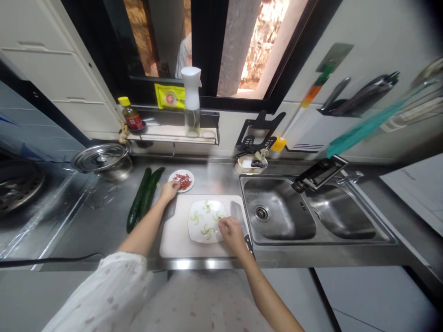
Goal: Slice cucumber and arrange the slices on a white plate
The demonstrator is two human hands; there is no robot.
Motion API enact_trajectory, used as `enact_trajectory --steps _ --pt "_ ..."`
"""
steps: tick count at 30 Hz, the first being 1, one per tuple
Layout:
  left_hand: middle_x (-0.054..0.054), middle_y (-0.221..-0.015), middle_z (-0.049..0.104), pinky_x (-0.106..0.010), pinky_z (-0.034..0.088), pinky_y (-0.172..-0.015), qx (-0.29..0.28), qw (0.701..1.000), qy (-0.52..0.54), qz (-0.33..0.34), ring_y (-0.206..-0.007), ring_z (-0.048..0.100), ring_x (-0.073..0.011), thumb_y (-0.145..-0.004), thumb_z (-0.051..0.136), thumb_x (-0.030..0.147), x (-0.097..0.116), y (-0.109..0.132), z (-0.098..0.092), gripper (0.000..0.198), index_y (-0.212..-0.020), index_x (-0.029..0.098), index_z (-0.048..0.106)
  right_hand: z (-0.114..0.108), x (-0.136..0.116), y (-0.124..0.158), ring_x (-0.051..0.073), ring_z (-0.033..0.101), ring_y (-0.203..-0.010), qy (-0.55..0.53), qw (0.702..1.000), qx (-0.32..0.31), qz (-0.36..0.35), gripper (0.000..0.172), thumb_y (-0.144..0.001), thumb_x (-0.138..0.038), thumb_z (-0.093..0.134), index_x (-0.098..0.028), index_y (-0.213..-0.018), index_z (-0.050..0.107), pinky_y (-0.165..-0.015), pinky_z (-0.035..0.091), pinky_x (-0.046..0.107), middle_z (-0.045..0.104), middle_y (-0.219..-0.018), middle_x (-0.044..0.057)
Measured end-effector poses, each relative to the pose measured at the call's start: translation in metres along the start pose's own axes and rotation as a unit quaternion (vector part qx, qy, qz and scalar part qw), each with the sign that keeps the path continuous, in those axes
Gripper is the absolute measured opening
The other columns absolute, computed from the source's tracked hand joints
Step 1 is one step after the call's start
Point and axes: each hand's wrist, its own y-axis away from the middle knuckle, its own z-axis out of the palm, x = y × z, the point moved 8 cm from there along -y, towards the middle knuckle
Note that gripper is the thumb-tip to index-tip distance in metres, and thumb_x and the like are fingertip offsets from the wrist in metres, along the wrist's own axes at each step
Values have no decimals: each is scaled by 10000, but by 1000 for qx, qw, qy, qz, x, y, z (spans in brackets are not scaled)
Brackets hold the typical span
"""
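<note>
A white plate [192, 234] lies on the white cutting board [170, 246], with several flower-like groups of pale green slices [208, 231] on it. My left hand [169, 191] has its fingers pinched at the lower left rim of a small dish [189, 174] of red bits [184, 181]; whatever they hold is too small to make out. Over the plate's right edge, beside one slice group, my right hand [231, 232] has its fingers curled together, and their contents are hidden. A knife [238, 211] rests on the board's right side, partly behind that hand.
Two cucumbers [147, 194] lie left of the board, near a lidded steel pot [104, 161]. A double sink [282, 210] is on the right. Behind stand a rack [166, 137] with a spray bottle [192, 101] and a small container [251, 168].
</note>
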Motion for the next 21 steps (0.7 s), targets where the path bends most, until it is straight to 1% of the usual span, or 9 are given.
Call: enact_trajectory --steps 5,9,14,18,21 --pt "-76 -1048 727 -279 469 -820 2 999 -47 -10 -970 653 -228 -867 516 316 -3 -1 2 286 -1044 218 718 -1 1 1 194 590 -791 -1 1000 0 3 211 -899 -239 465 -205 -771 629 -742 438 295 662 -786 57" --pt "-77 -1091 714 -306 478 -820 -26 994 -101 -17 -984 651 -251 -845 530 301 -2 -1 6 276 -1037 257 722 -1 3 2 199 591 -786 -2 1000 -1 7 217 -896 -244 461 -206 -774 636 -745 441 302 662 -773 57" --pt "-105 -1141 690 -344 476 -857 -27 987 -155 -42 -991 646 -254 -848 501 235 -5 -2 6 381 -1188 265 671 -1 2 1 194 592 -782 -2 1000 1 5 210 -892 -242 467 -208 -769 633 -739 439 296 664 -780 57" --pt "-118 -1136 679 -330 484 -837 -41 982 -178 -40 -986 641 -255 -854 523 310 -4 -4 7 342 -1147 244 686 -1 3 2 192 588 -777 -3 1000 -2 9 226 -903 -242 450 -206 -763 623 -740 438 297 657 -770 55" --pt "-106 -1168 662 -314 489 -819 -45 982 -183 -19 -995 634 -250 -851 537 358 3 -5 7 349 -1155 259 677 -1 4 2 191 586 -780 -3 1000 -1 12 225 -903 -244 451 -209 -760 621 -739 435 294 652 -762 50"
